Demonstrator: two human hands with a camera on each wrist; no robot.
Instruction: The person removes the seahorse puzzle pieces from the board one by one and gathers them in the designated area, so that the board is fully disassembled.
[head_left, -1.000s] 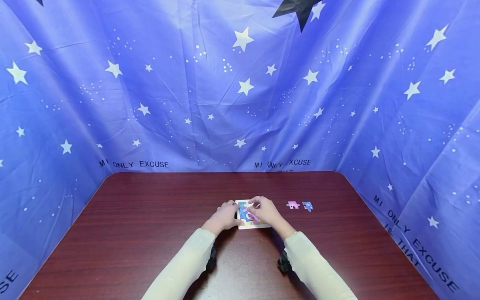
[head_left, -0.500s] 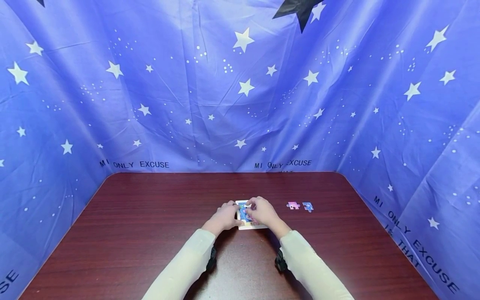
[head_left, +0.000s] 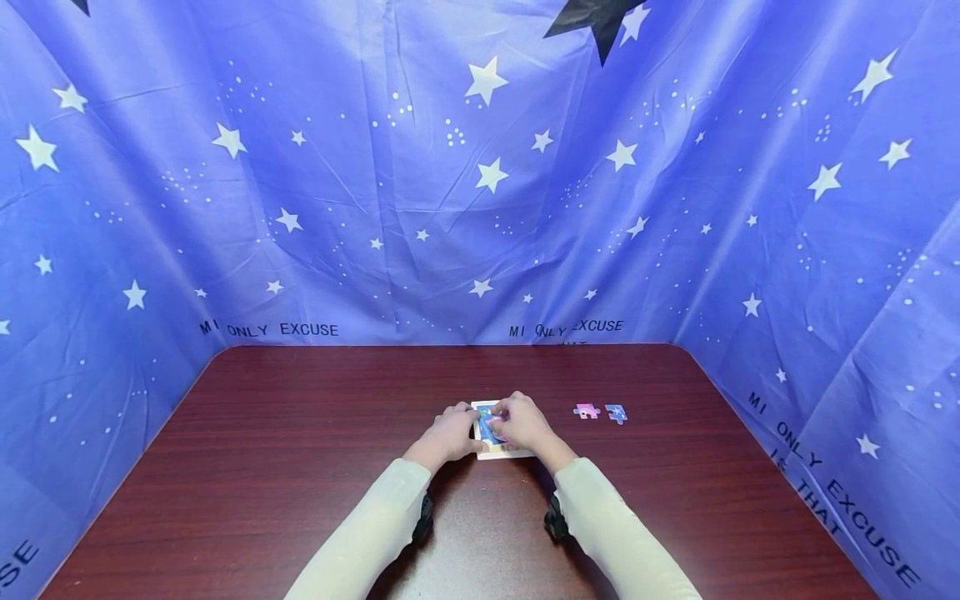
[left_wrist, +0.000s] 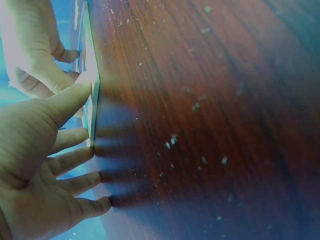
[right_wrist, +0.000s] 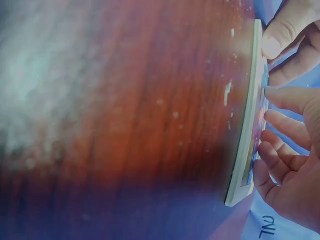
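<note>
A white-rimmed jigsaw puzzle tray (head_left: 491,455) with a blue and pink picture lies on the table at the centre. My left hand (head_left: 450,432) rests at its left side, thumb on the near corner and fingers spread along the left edge; in the left wrist view these fingers (left_wrist: 80,182) are fairly straight. My right hand (head_left: 522,423) covers the right part of the tray. In the right wrist view its fingertips (right_wrist: 270,92) touch the picture surface, with no piece showing raised between them. Much of the picture is hidden under this hand.
Two loose jigsaw pieces, a pink one (head_left: 587,412) and a blue one (head_left: 617,413), lie to the right of the tray. The dark red wooden table (head_left: 315,417) is bordered by a blue curtain (head_left: 420,192) with stars at the back and sides.
My right hand has moved slightly left and lower over the tray; the pink piece seen in its fingers a second ago is now mostly hidden beneath it. My left hand stays put.
</note>
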